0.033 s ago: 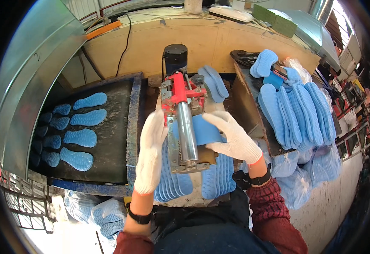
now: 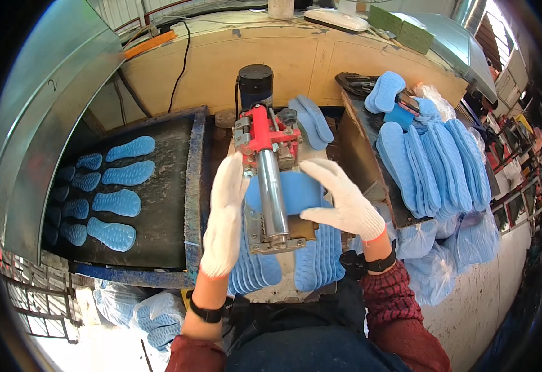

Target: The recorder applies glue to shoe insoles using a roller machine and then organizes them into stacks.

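A blue shoe sole (image 2: 302, 193) lies crosswise under the shiny metal roller (image 2: 272, 192) of a red-framed machine (image 2: 261, 130). My right hand (image 2: 348, 201), in a white knit glove, is open around the sole's right end, with thumb and fingers spread apart. Left of the roller, my gloved left hand (image 2: 224, 214) is held edge-on, its fingers stretched out and pointing away from me. The sole's left end is close beside it; whether they touch I cannot tell. Rows of blue soles stand on edge below the roller, one row at left (image 2: 255, 270) and another at right (image 2: 319, 263).
At left, a dark conveyor belt (image 2: 165, 186) carries several blue soles under a metal hood (image 2: 47, 93). Stacked soles (image 2: 435, 167) lie on the right-hand table, with bagged ones (image 2: 432, 273) below. A pair of soles (image 2: 312, 121) rests behind the machine, near a black motor (image 2: 255, 80).
The sole under the roller has shifted slightly left and now lies straighter across. My left hand has moved a little away from me; my right hand has barely moved.
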Action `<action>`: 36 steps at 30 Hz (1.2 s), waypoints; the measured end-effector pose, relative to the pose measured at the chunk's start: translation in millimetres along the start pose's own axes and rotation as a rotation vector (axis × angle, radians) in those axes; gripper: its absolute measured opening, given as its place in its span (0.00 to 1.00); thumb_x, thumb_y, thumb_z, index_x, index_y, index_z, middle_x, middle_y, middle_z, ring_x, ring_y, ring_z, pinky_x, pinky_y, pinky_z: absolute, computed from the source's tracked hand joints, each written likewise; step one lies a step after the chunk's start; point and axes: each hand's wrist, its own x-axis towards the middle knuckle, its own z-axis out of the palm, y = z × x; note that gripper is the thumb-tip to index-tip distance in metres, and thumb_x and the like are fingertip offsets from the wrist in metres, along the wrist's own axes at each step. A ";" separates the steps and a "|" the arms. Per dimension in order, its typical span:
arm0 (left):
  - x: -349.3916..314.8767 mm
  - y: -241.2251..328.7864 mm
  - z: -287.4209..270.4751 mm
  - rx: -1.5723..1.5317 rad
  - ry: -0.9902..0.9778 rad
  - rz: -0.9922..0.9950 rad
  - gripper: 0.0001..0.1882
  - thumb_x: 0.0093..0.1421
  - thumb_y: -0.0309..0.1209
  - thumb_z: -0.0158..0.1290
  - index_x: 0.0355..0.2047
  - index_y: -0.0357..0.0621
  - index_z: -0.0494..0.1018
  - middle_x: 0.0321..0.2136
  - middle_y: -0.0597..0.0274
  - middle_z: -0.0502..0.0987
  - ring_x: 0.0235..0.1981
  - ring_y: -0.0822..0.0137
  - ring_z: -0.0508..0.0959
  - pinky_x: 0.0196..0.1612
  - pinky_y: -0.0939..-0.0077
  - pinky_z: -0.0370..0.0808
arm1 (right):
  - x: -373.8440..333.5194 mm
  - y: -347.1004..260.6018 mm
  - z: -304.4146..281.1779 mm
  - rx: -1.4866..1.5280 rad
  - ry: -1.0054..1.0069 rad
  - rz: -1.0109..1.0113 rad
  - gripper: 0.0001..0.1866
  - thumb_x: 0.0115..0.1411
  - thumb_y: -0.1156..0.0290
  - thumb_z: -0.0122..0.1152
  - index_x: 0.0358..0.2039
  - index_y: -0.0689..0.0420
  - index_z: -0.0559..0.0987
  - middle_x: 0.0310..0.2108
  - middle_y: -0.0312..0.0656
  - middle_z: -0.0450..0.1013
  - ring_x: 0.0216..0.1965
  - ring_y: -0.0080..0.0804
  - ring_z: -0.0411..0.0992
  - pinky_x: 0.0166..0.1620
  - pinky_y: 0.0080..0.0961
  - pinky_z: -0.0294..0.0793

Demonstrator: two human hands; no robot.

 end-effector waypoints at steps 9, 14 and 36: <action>-15.9 -62.3 -52.2 0.350 0.209 -0.283 0.33 0.72 0.52 0.30 0.69 0.44 0.50 0.62 0.51 0.61 0.63 0.59 0.63 0.65 0.65 0.60 | -85.8 32.5 47.6 0.797 0.491 0.654 0.10 0.67 0.66 0.52 0.35 0.60 0.78 0.30 0.35 0.75 0.29 0.21 0.72 0.32 0.20 0.71; -61.3 -47.8 -42.2 -0.103 0.210 -0.321 0.37 0.71 0.57 0.29 0.68 0.44 0.51 0.63 0.56 0.62 0.64 0.61 0.62 0.64 0.65 0.61 | -90.8 60.6 156.0 -0.037 -0.127 0.420 0.19 0.62 0.57 0.54 0.45 0.58 0.75 0.41 0.53 0.76 0.42 0.57 0.73 0.45 0.46 0.73; -119.0 -38.4 -231.7 -0.361 0.940 -0.087 0.17 0.69 0.44 0.44 0.47 0.44 0.70 0.46 0.59 0.76 0.48 0.57 0.75 0.55 0.60 0.71 | -51.3 60.0 214.4 -0.109 -0.378 0.448 0.45 0.53 0.43 0.64 0.61 0.65 0.65 0.60 0.58 0.64 0.60 0.54 0.62 0.62 0.42 0.60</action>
